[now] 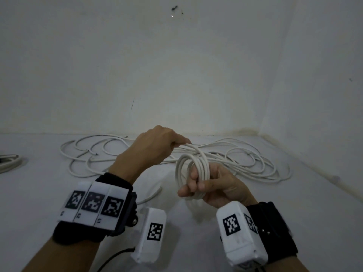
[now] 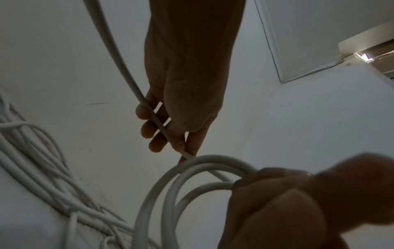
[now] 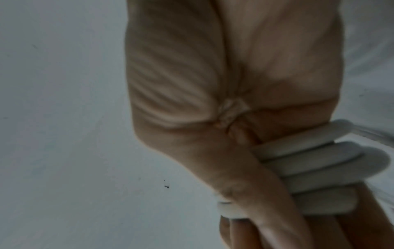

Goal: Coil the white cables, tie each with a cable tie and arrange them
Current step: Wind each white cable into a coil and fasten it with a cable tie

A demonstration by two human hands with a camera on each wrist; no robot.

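Far left on the white tabletop [image 1: 49,193] I see part of another bundle of white cable [image 1: 8,163], cut off by the frame edge. Next, loose white round cable [image 1: 94,154] sprawls in messy loops along the back of the tabletop near the white wall [image 1: 176,65], running across to the right side. My left hand [image 1: 155,146] is raised above that mess, palm down, fingers curled, pinching one strand of the cable; the left wrist view shows the strand running across the fingers [image 2: 149,128] and out between thumb and forefinger. That strand feeds straight into the small white cable coil [image 1: 193,173], several turns, held off the tabletop just right of centre. My right hand [image 1: 212,185] grips the coil, fingers wrapped through the loops, thumb over the stacked turns; the right wrist view shows four or so turns [image 3: 319,168] packed side by side against the palm. Black wrist straps with white marker blocks [image 1: 94,203] on both forearms.
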